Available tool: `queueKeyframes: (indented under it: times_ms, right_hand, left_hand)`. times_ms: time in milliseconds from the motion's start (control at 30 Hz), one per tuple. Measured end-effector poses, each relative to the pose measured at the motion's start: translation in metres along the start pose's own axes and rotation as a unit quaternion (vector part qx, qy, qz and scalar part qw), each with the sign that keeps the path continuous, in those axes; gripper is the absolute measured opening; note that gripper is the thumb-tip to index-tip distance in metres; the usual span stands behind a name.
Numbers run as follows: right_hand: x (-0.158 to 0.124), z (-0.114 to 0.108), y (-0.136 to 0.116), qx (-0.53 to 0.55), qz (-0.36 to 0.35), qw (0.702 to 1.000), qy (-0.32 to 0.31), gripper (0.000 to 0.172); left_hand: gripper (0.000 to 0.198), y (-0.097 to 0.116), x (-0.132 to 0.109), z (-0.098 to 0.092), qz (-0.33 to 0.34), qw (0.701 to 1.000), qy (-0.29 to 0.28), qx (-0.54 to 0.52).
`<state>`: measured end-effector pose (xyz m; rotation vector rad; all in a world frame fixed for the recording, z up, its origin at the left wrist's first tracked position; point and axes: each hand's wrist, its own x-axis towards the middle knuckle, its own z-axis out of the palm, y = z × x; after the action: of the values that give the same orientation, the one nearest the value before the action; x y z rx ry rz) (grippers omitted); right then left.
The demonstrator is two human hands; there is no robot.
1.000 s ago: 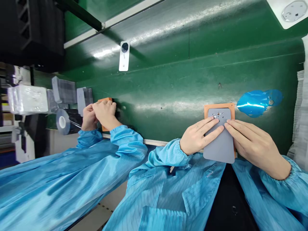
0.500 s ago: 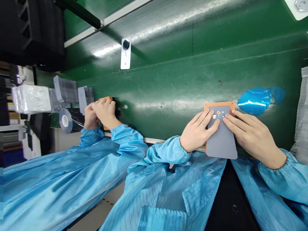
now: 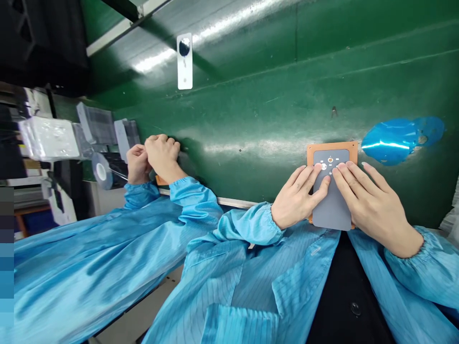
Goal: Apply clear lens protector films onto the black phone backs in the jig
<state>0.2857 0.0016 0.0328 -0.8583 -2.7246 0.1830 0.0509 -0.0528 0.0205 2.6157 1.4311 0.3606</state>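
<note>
A thin grey panel (image 3: 332, 208) with small cut-outs and a round orange-rimmed hole near its top lies on an orange board (image 3: 353, 149). The board's rim shows along the top and sides, by the table's front edge. My left hand (image 3: 299, 196) rests on the panel's left side, fingertips and thumb pressing near the cut-outs. Stretched flat over the right side is my right hand (image 3: 376, 205), its fingertips just below the holes. Neither hand is wrapped around anything. What lies under the fingers is hidden.
Blue film pieces (image 3: 390, 141) lie right of the board. A white strip with a dark disc (image 3: 185, 71) is farther back. To the left, a co-worker's hands (image 3: 161, 155) work over an orange piece, beside a tape roll (image 3: 103, 171) and clear plastic boxes (image 3: 96, 123).
The grey panel has turned slightly and sits straighter on the orange board, whose right rim now shows more. My right hand has moved left, farther onto the panel. The view has shifted a little.
</note>
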Motion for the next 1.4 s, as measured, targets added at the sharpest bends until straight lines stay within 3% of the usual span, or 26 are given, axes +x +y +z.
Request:
queueKeyframes:
  times_ms: [267, 367, 467, 567, 600, 667, 733, 800, 900, 967, 1067, 1133, 1200, 1300, 1400]
  right_hand:
    - [-0.013, 0.001, -0.007, 0.016, 0.004, 1.0, -0.008, 0.062]
    - [-0.016, 0.004, -0.007, 0.028, 0.006, 1.0, 0.0, 0.06]
    - [-0.018, -0.001, -0.005, 0.08, 0.006, 0.996, 0.04, 0.059]
    - [-0.017, -0.012, -0.001, 0.235, 0.048, 0.965, 0.109, 0.054]
    - [-0.017, -0.014, 0.0, 0.312, 0.086, 0.937, 0.135, 0.051]
    - [-0.015, -0.014, 0.005, 0.47, 0.173, 0.844, 0.19, 0.044]
    - [-0.014, -0.008, 0.012, 0.601, 0.236, 0.727, 0.232, 0.037]
    - [-0.016, 0.001, 0.02, 0.701, 0.259, 0.621, 0.235, 0.032]
    - [-0.022, 0.008, 0.03, 0.793, 0.277, 0.491, 0.233, 0.018]
    - [-0.027, 0.008, 0.034, 0.813, 0.288, 0.441, 0.248, 0.008]
    - [-0.029, 0.007, 0.037, 0.81, 0.291, 0.438, 0.26, 0.006]
    - [-0.027, 0.006, 0.038, 0.799, 0.3, 0.459, 0.247, 0.011]
    - [-0.025, 0.005, 0.041, 0.787, 0.311, 0.479, 0.233, 0.019]
    - [-0.024, 0.007, 0.046, 0.79, 0.298, 0.486, 0.226, 0.02]
    - [-0.027, 0.014, 0.049, 0.802, 0.279, 0.479, 0.221, 0.015]
  left_hand:
    - [0.05, 0.001, -0.001, -0.006, 0.0, 1.0, -0.023, -0.007]
    - [0.047, -0.018, -0.001, -0.015, 0.034, 0.998, -0.029, -0.038]
    - [0.051, -0.047, 0.004, -0.025, 0.071, 0.987, -0.016, -0.146]
    - [0.069, -0.062, 0.017, -0.03, 0.001, 0.963, 0.056, -0.265]
    - [0.075, -0.061, 0.024, -0.029, -0.031, 0.947, 0.089, -0.306]
    - [0.072, -0.05, 0.042, -0.023, -0.072, 0.902, 0.138, -0.402]
    - [0.049, -0.033, 0.062, -0.014, -0.079, 0.854, 0.181, -0.482]
    - [0.024, -0.014, 0.082, -0.008, -0.061, 0.825, 0.235, -0.51]
    - [0.01, 0.002, 0.101, -0.008, 0.004, 0.825, 0.3, -0.478]
    - [0.009, 0.004, 0.104, -0.012, 0.044, 0.838, 0.304, -0.451]
    - [0.007, -0.001, 0.098, -0.023, 0.058, 0.857, 0.278, -0.43]
    - [0.005, -0.01, 0.098, -0.034, 0.026, 0.858, 0.267, -0.438]
    - [0.015, -0.028, 0.11, -0.048, -0.038, 0.843, 0.276, -0.461]
    - [0.029, -0.075, 0.151, -0.069, -0.149, 0.794, 0.296, -0.51]
    - [0.036, -0.141, 0.193, -0.085, -0.25, 0.749, 0.277, -0.547]
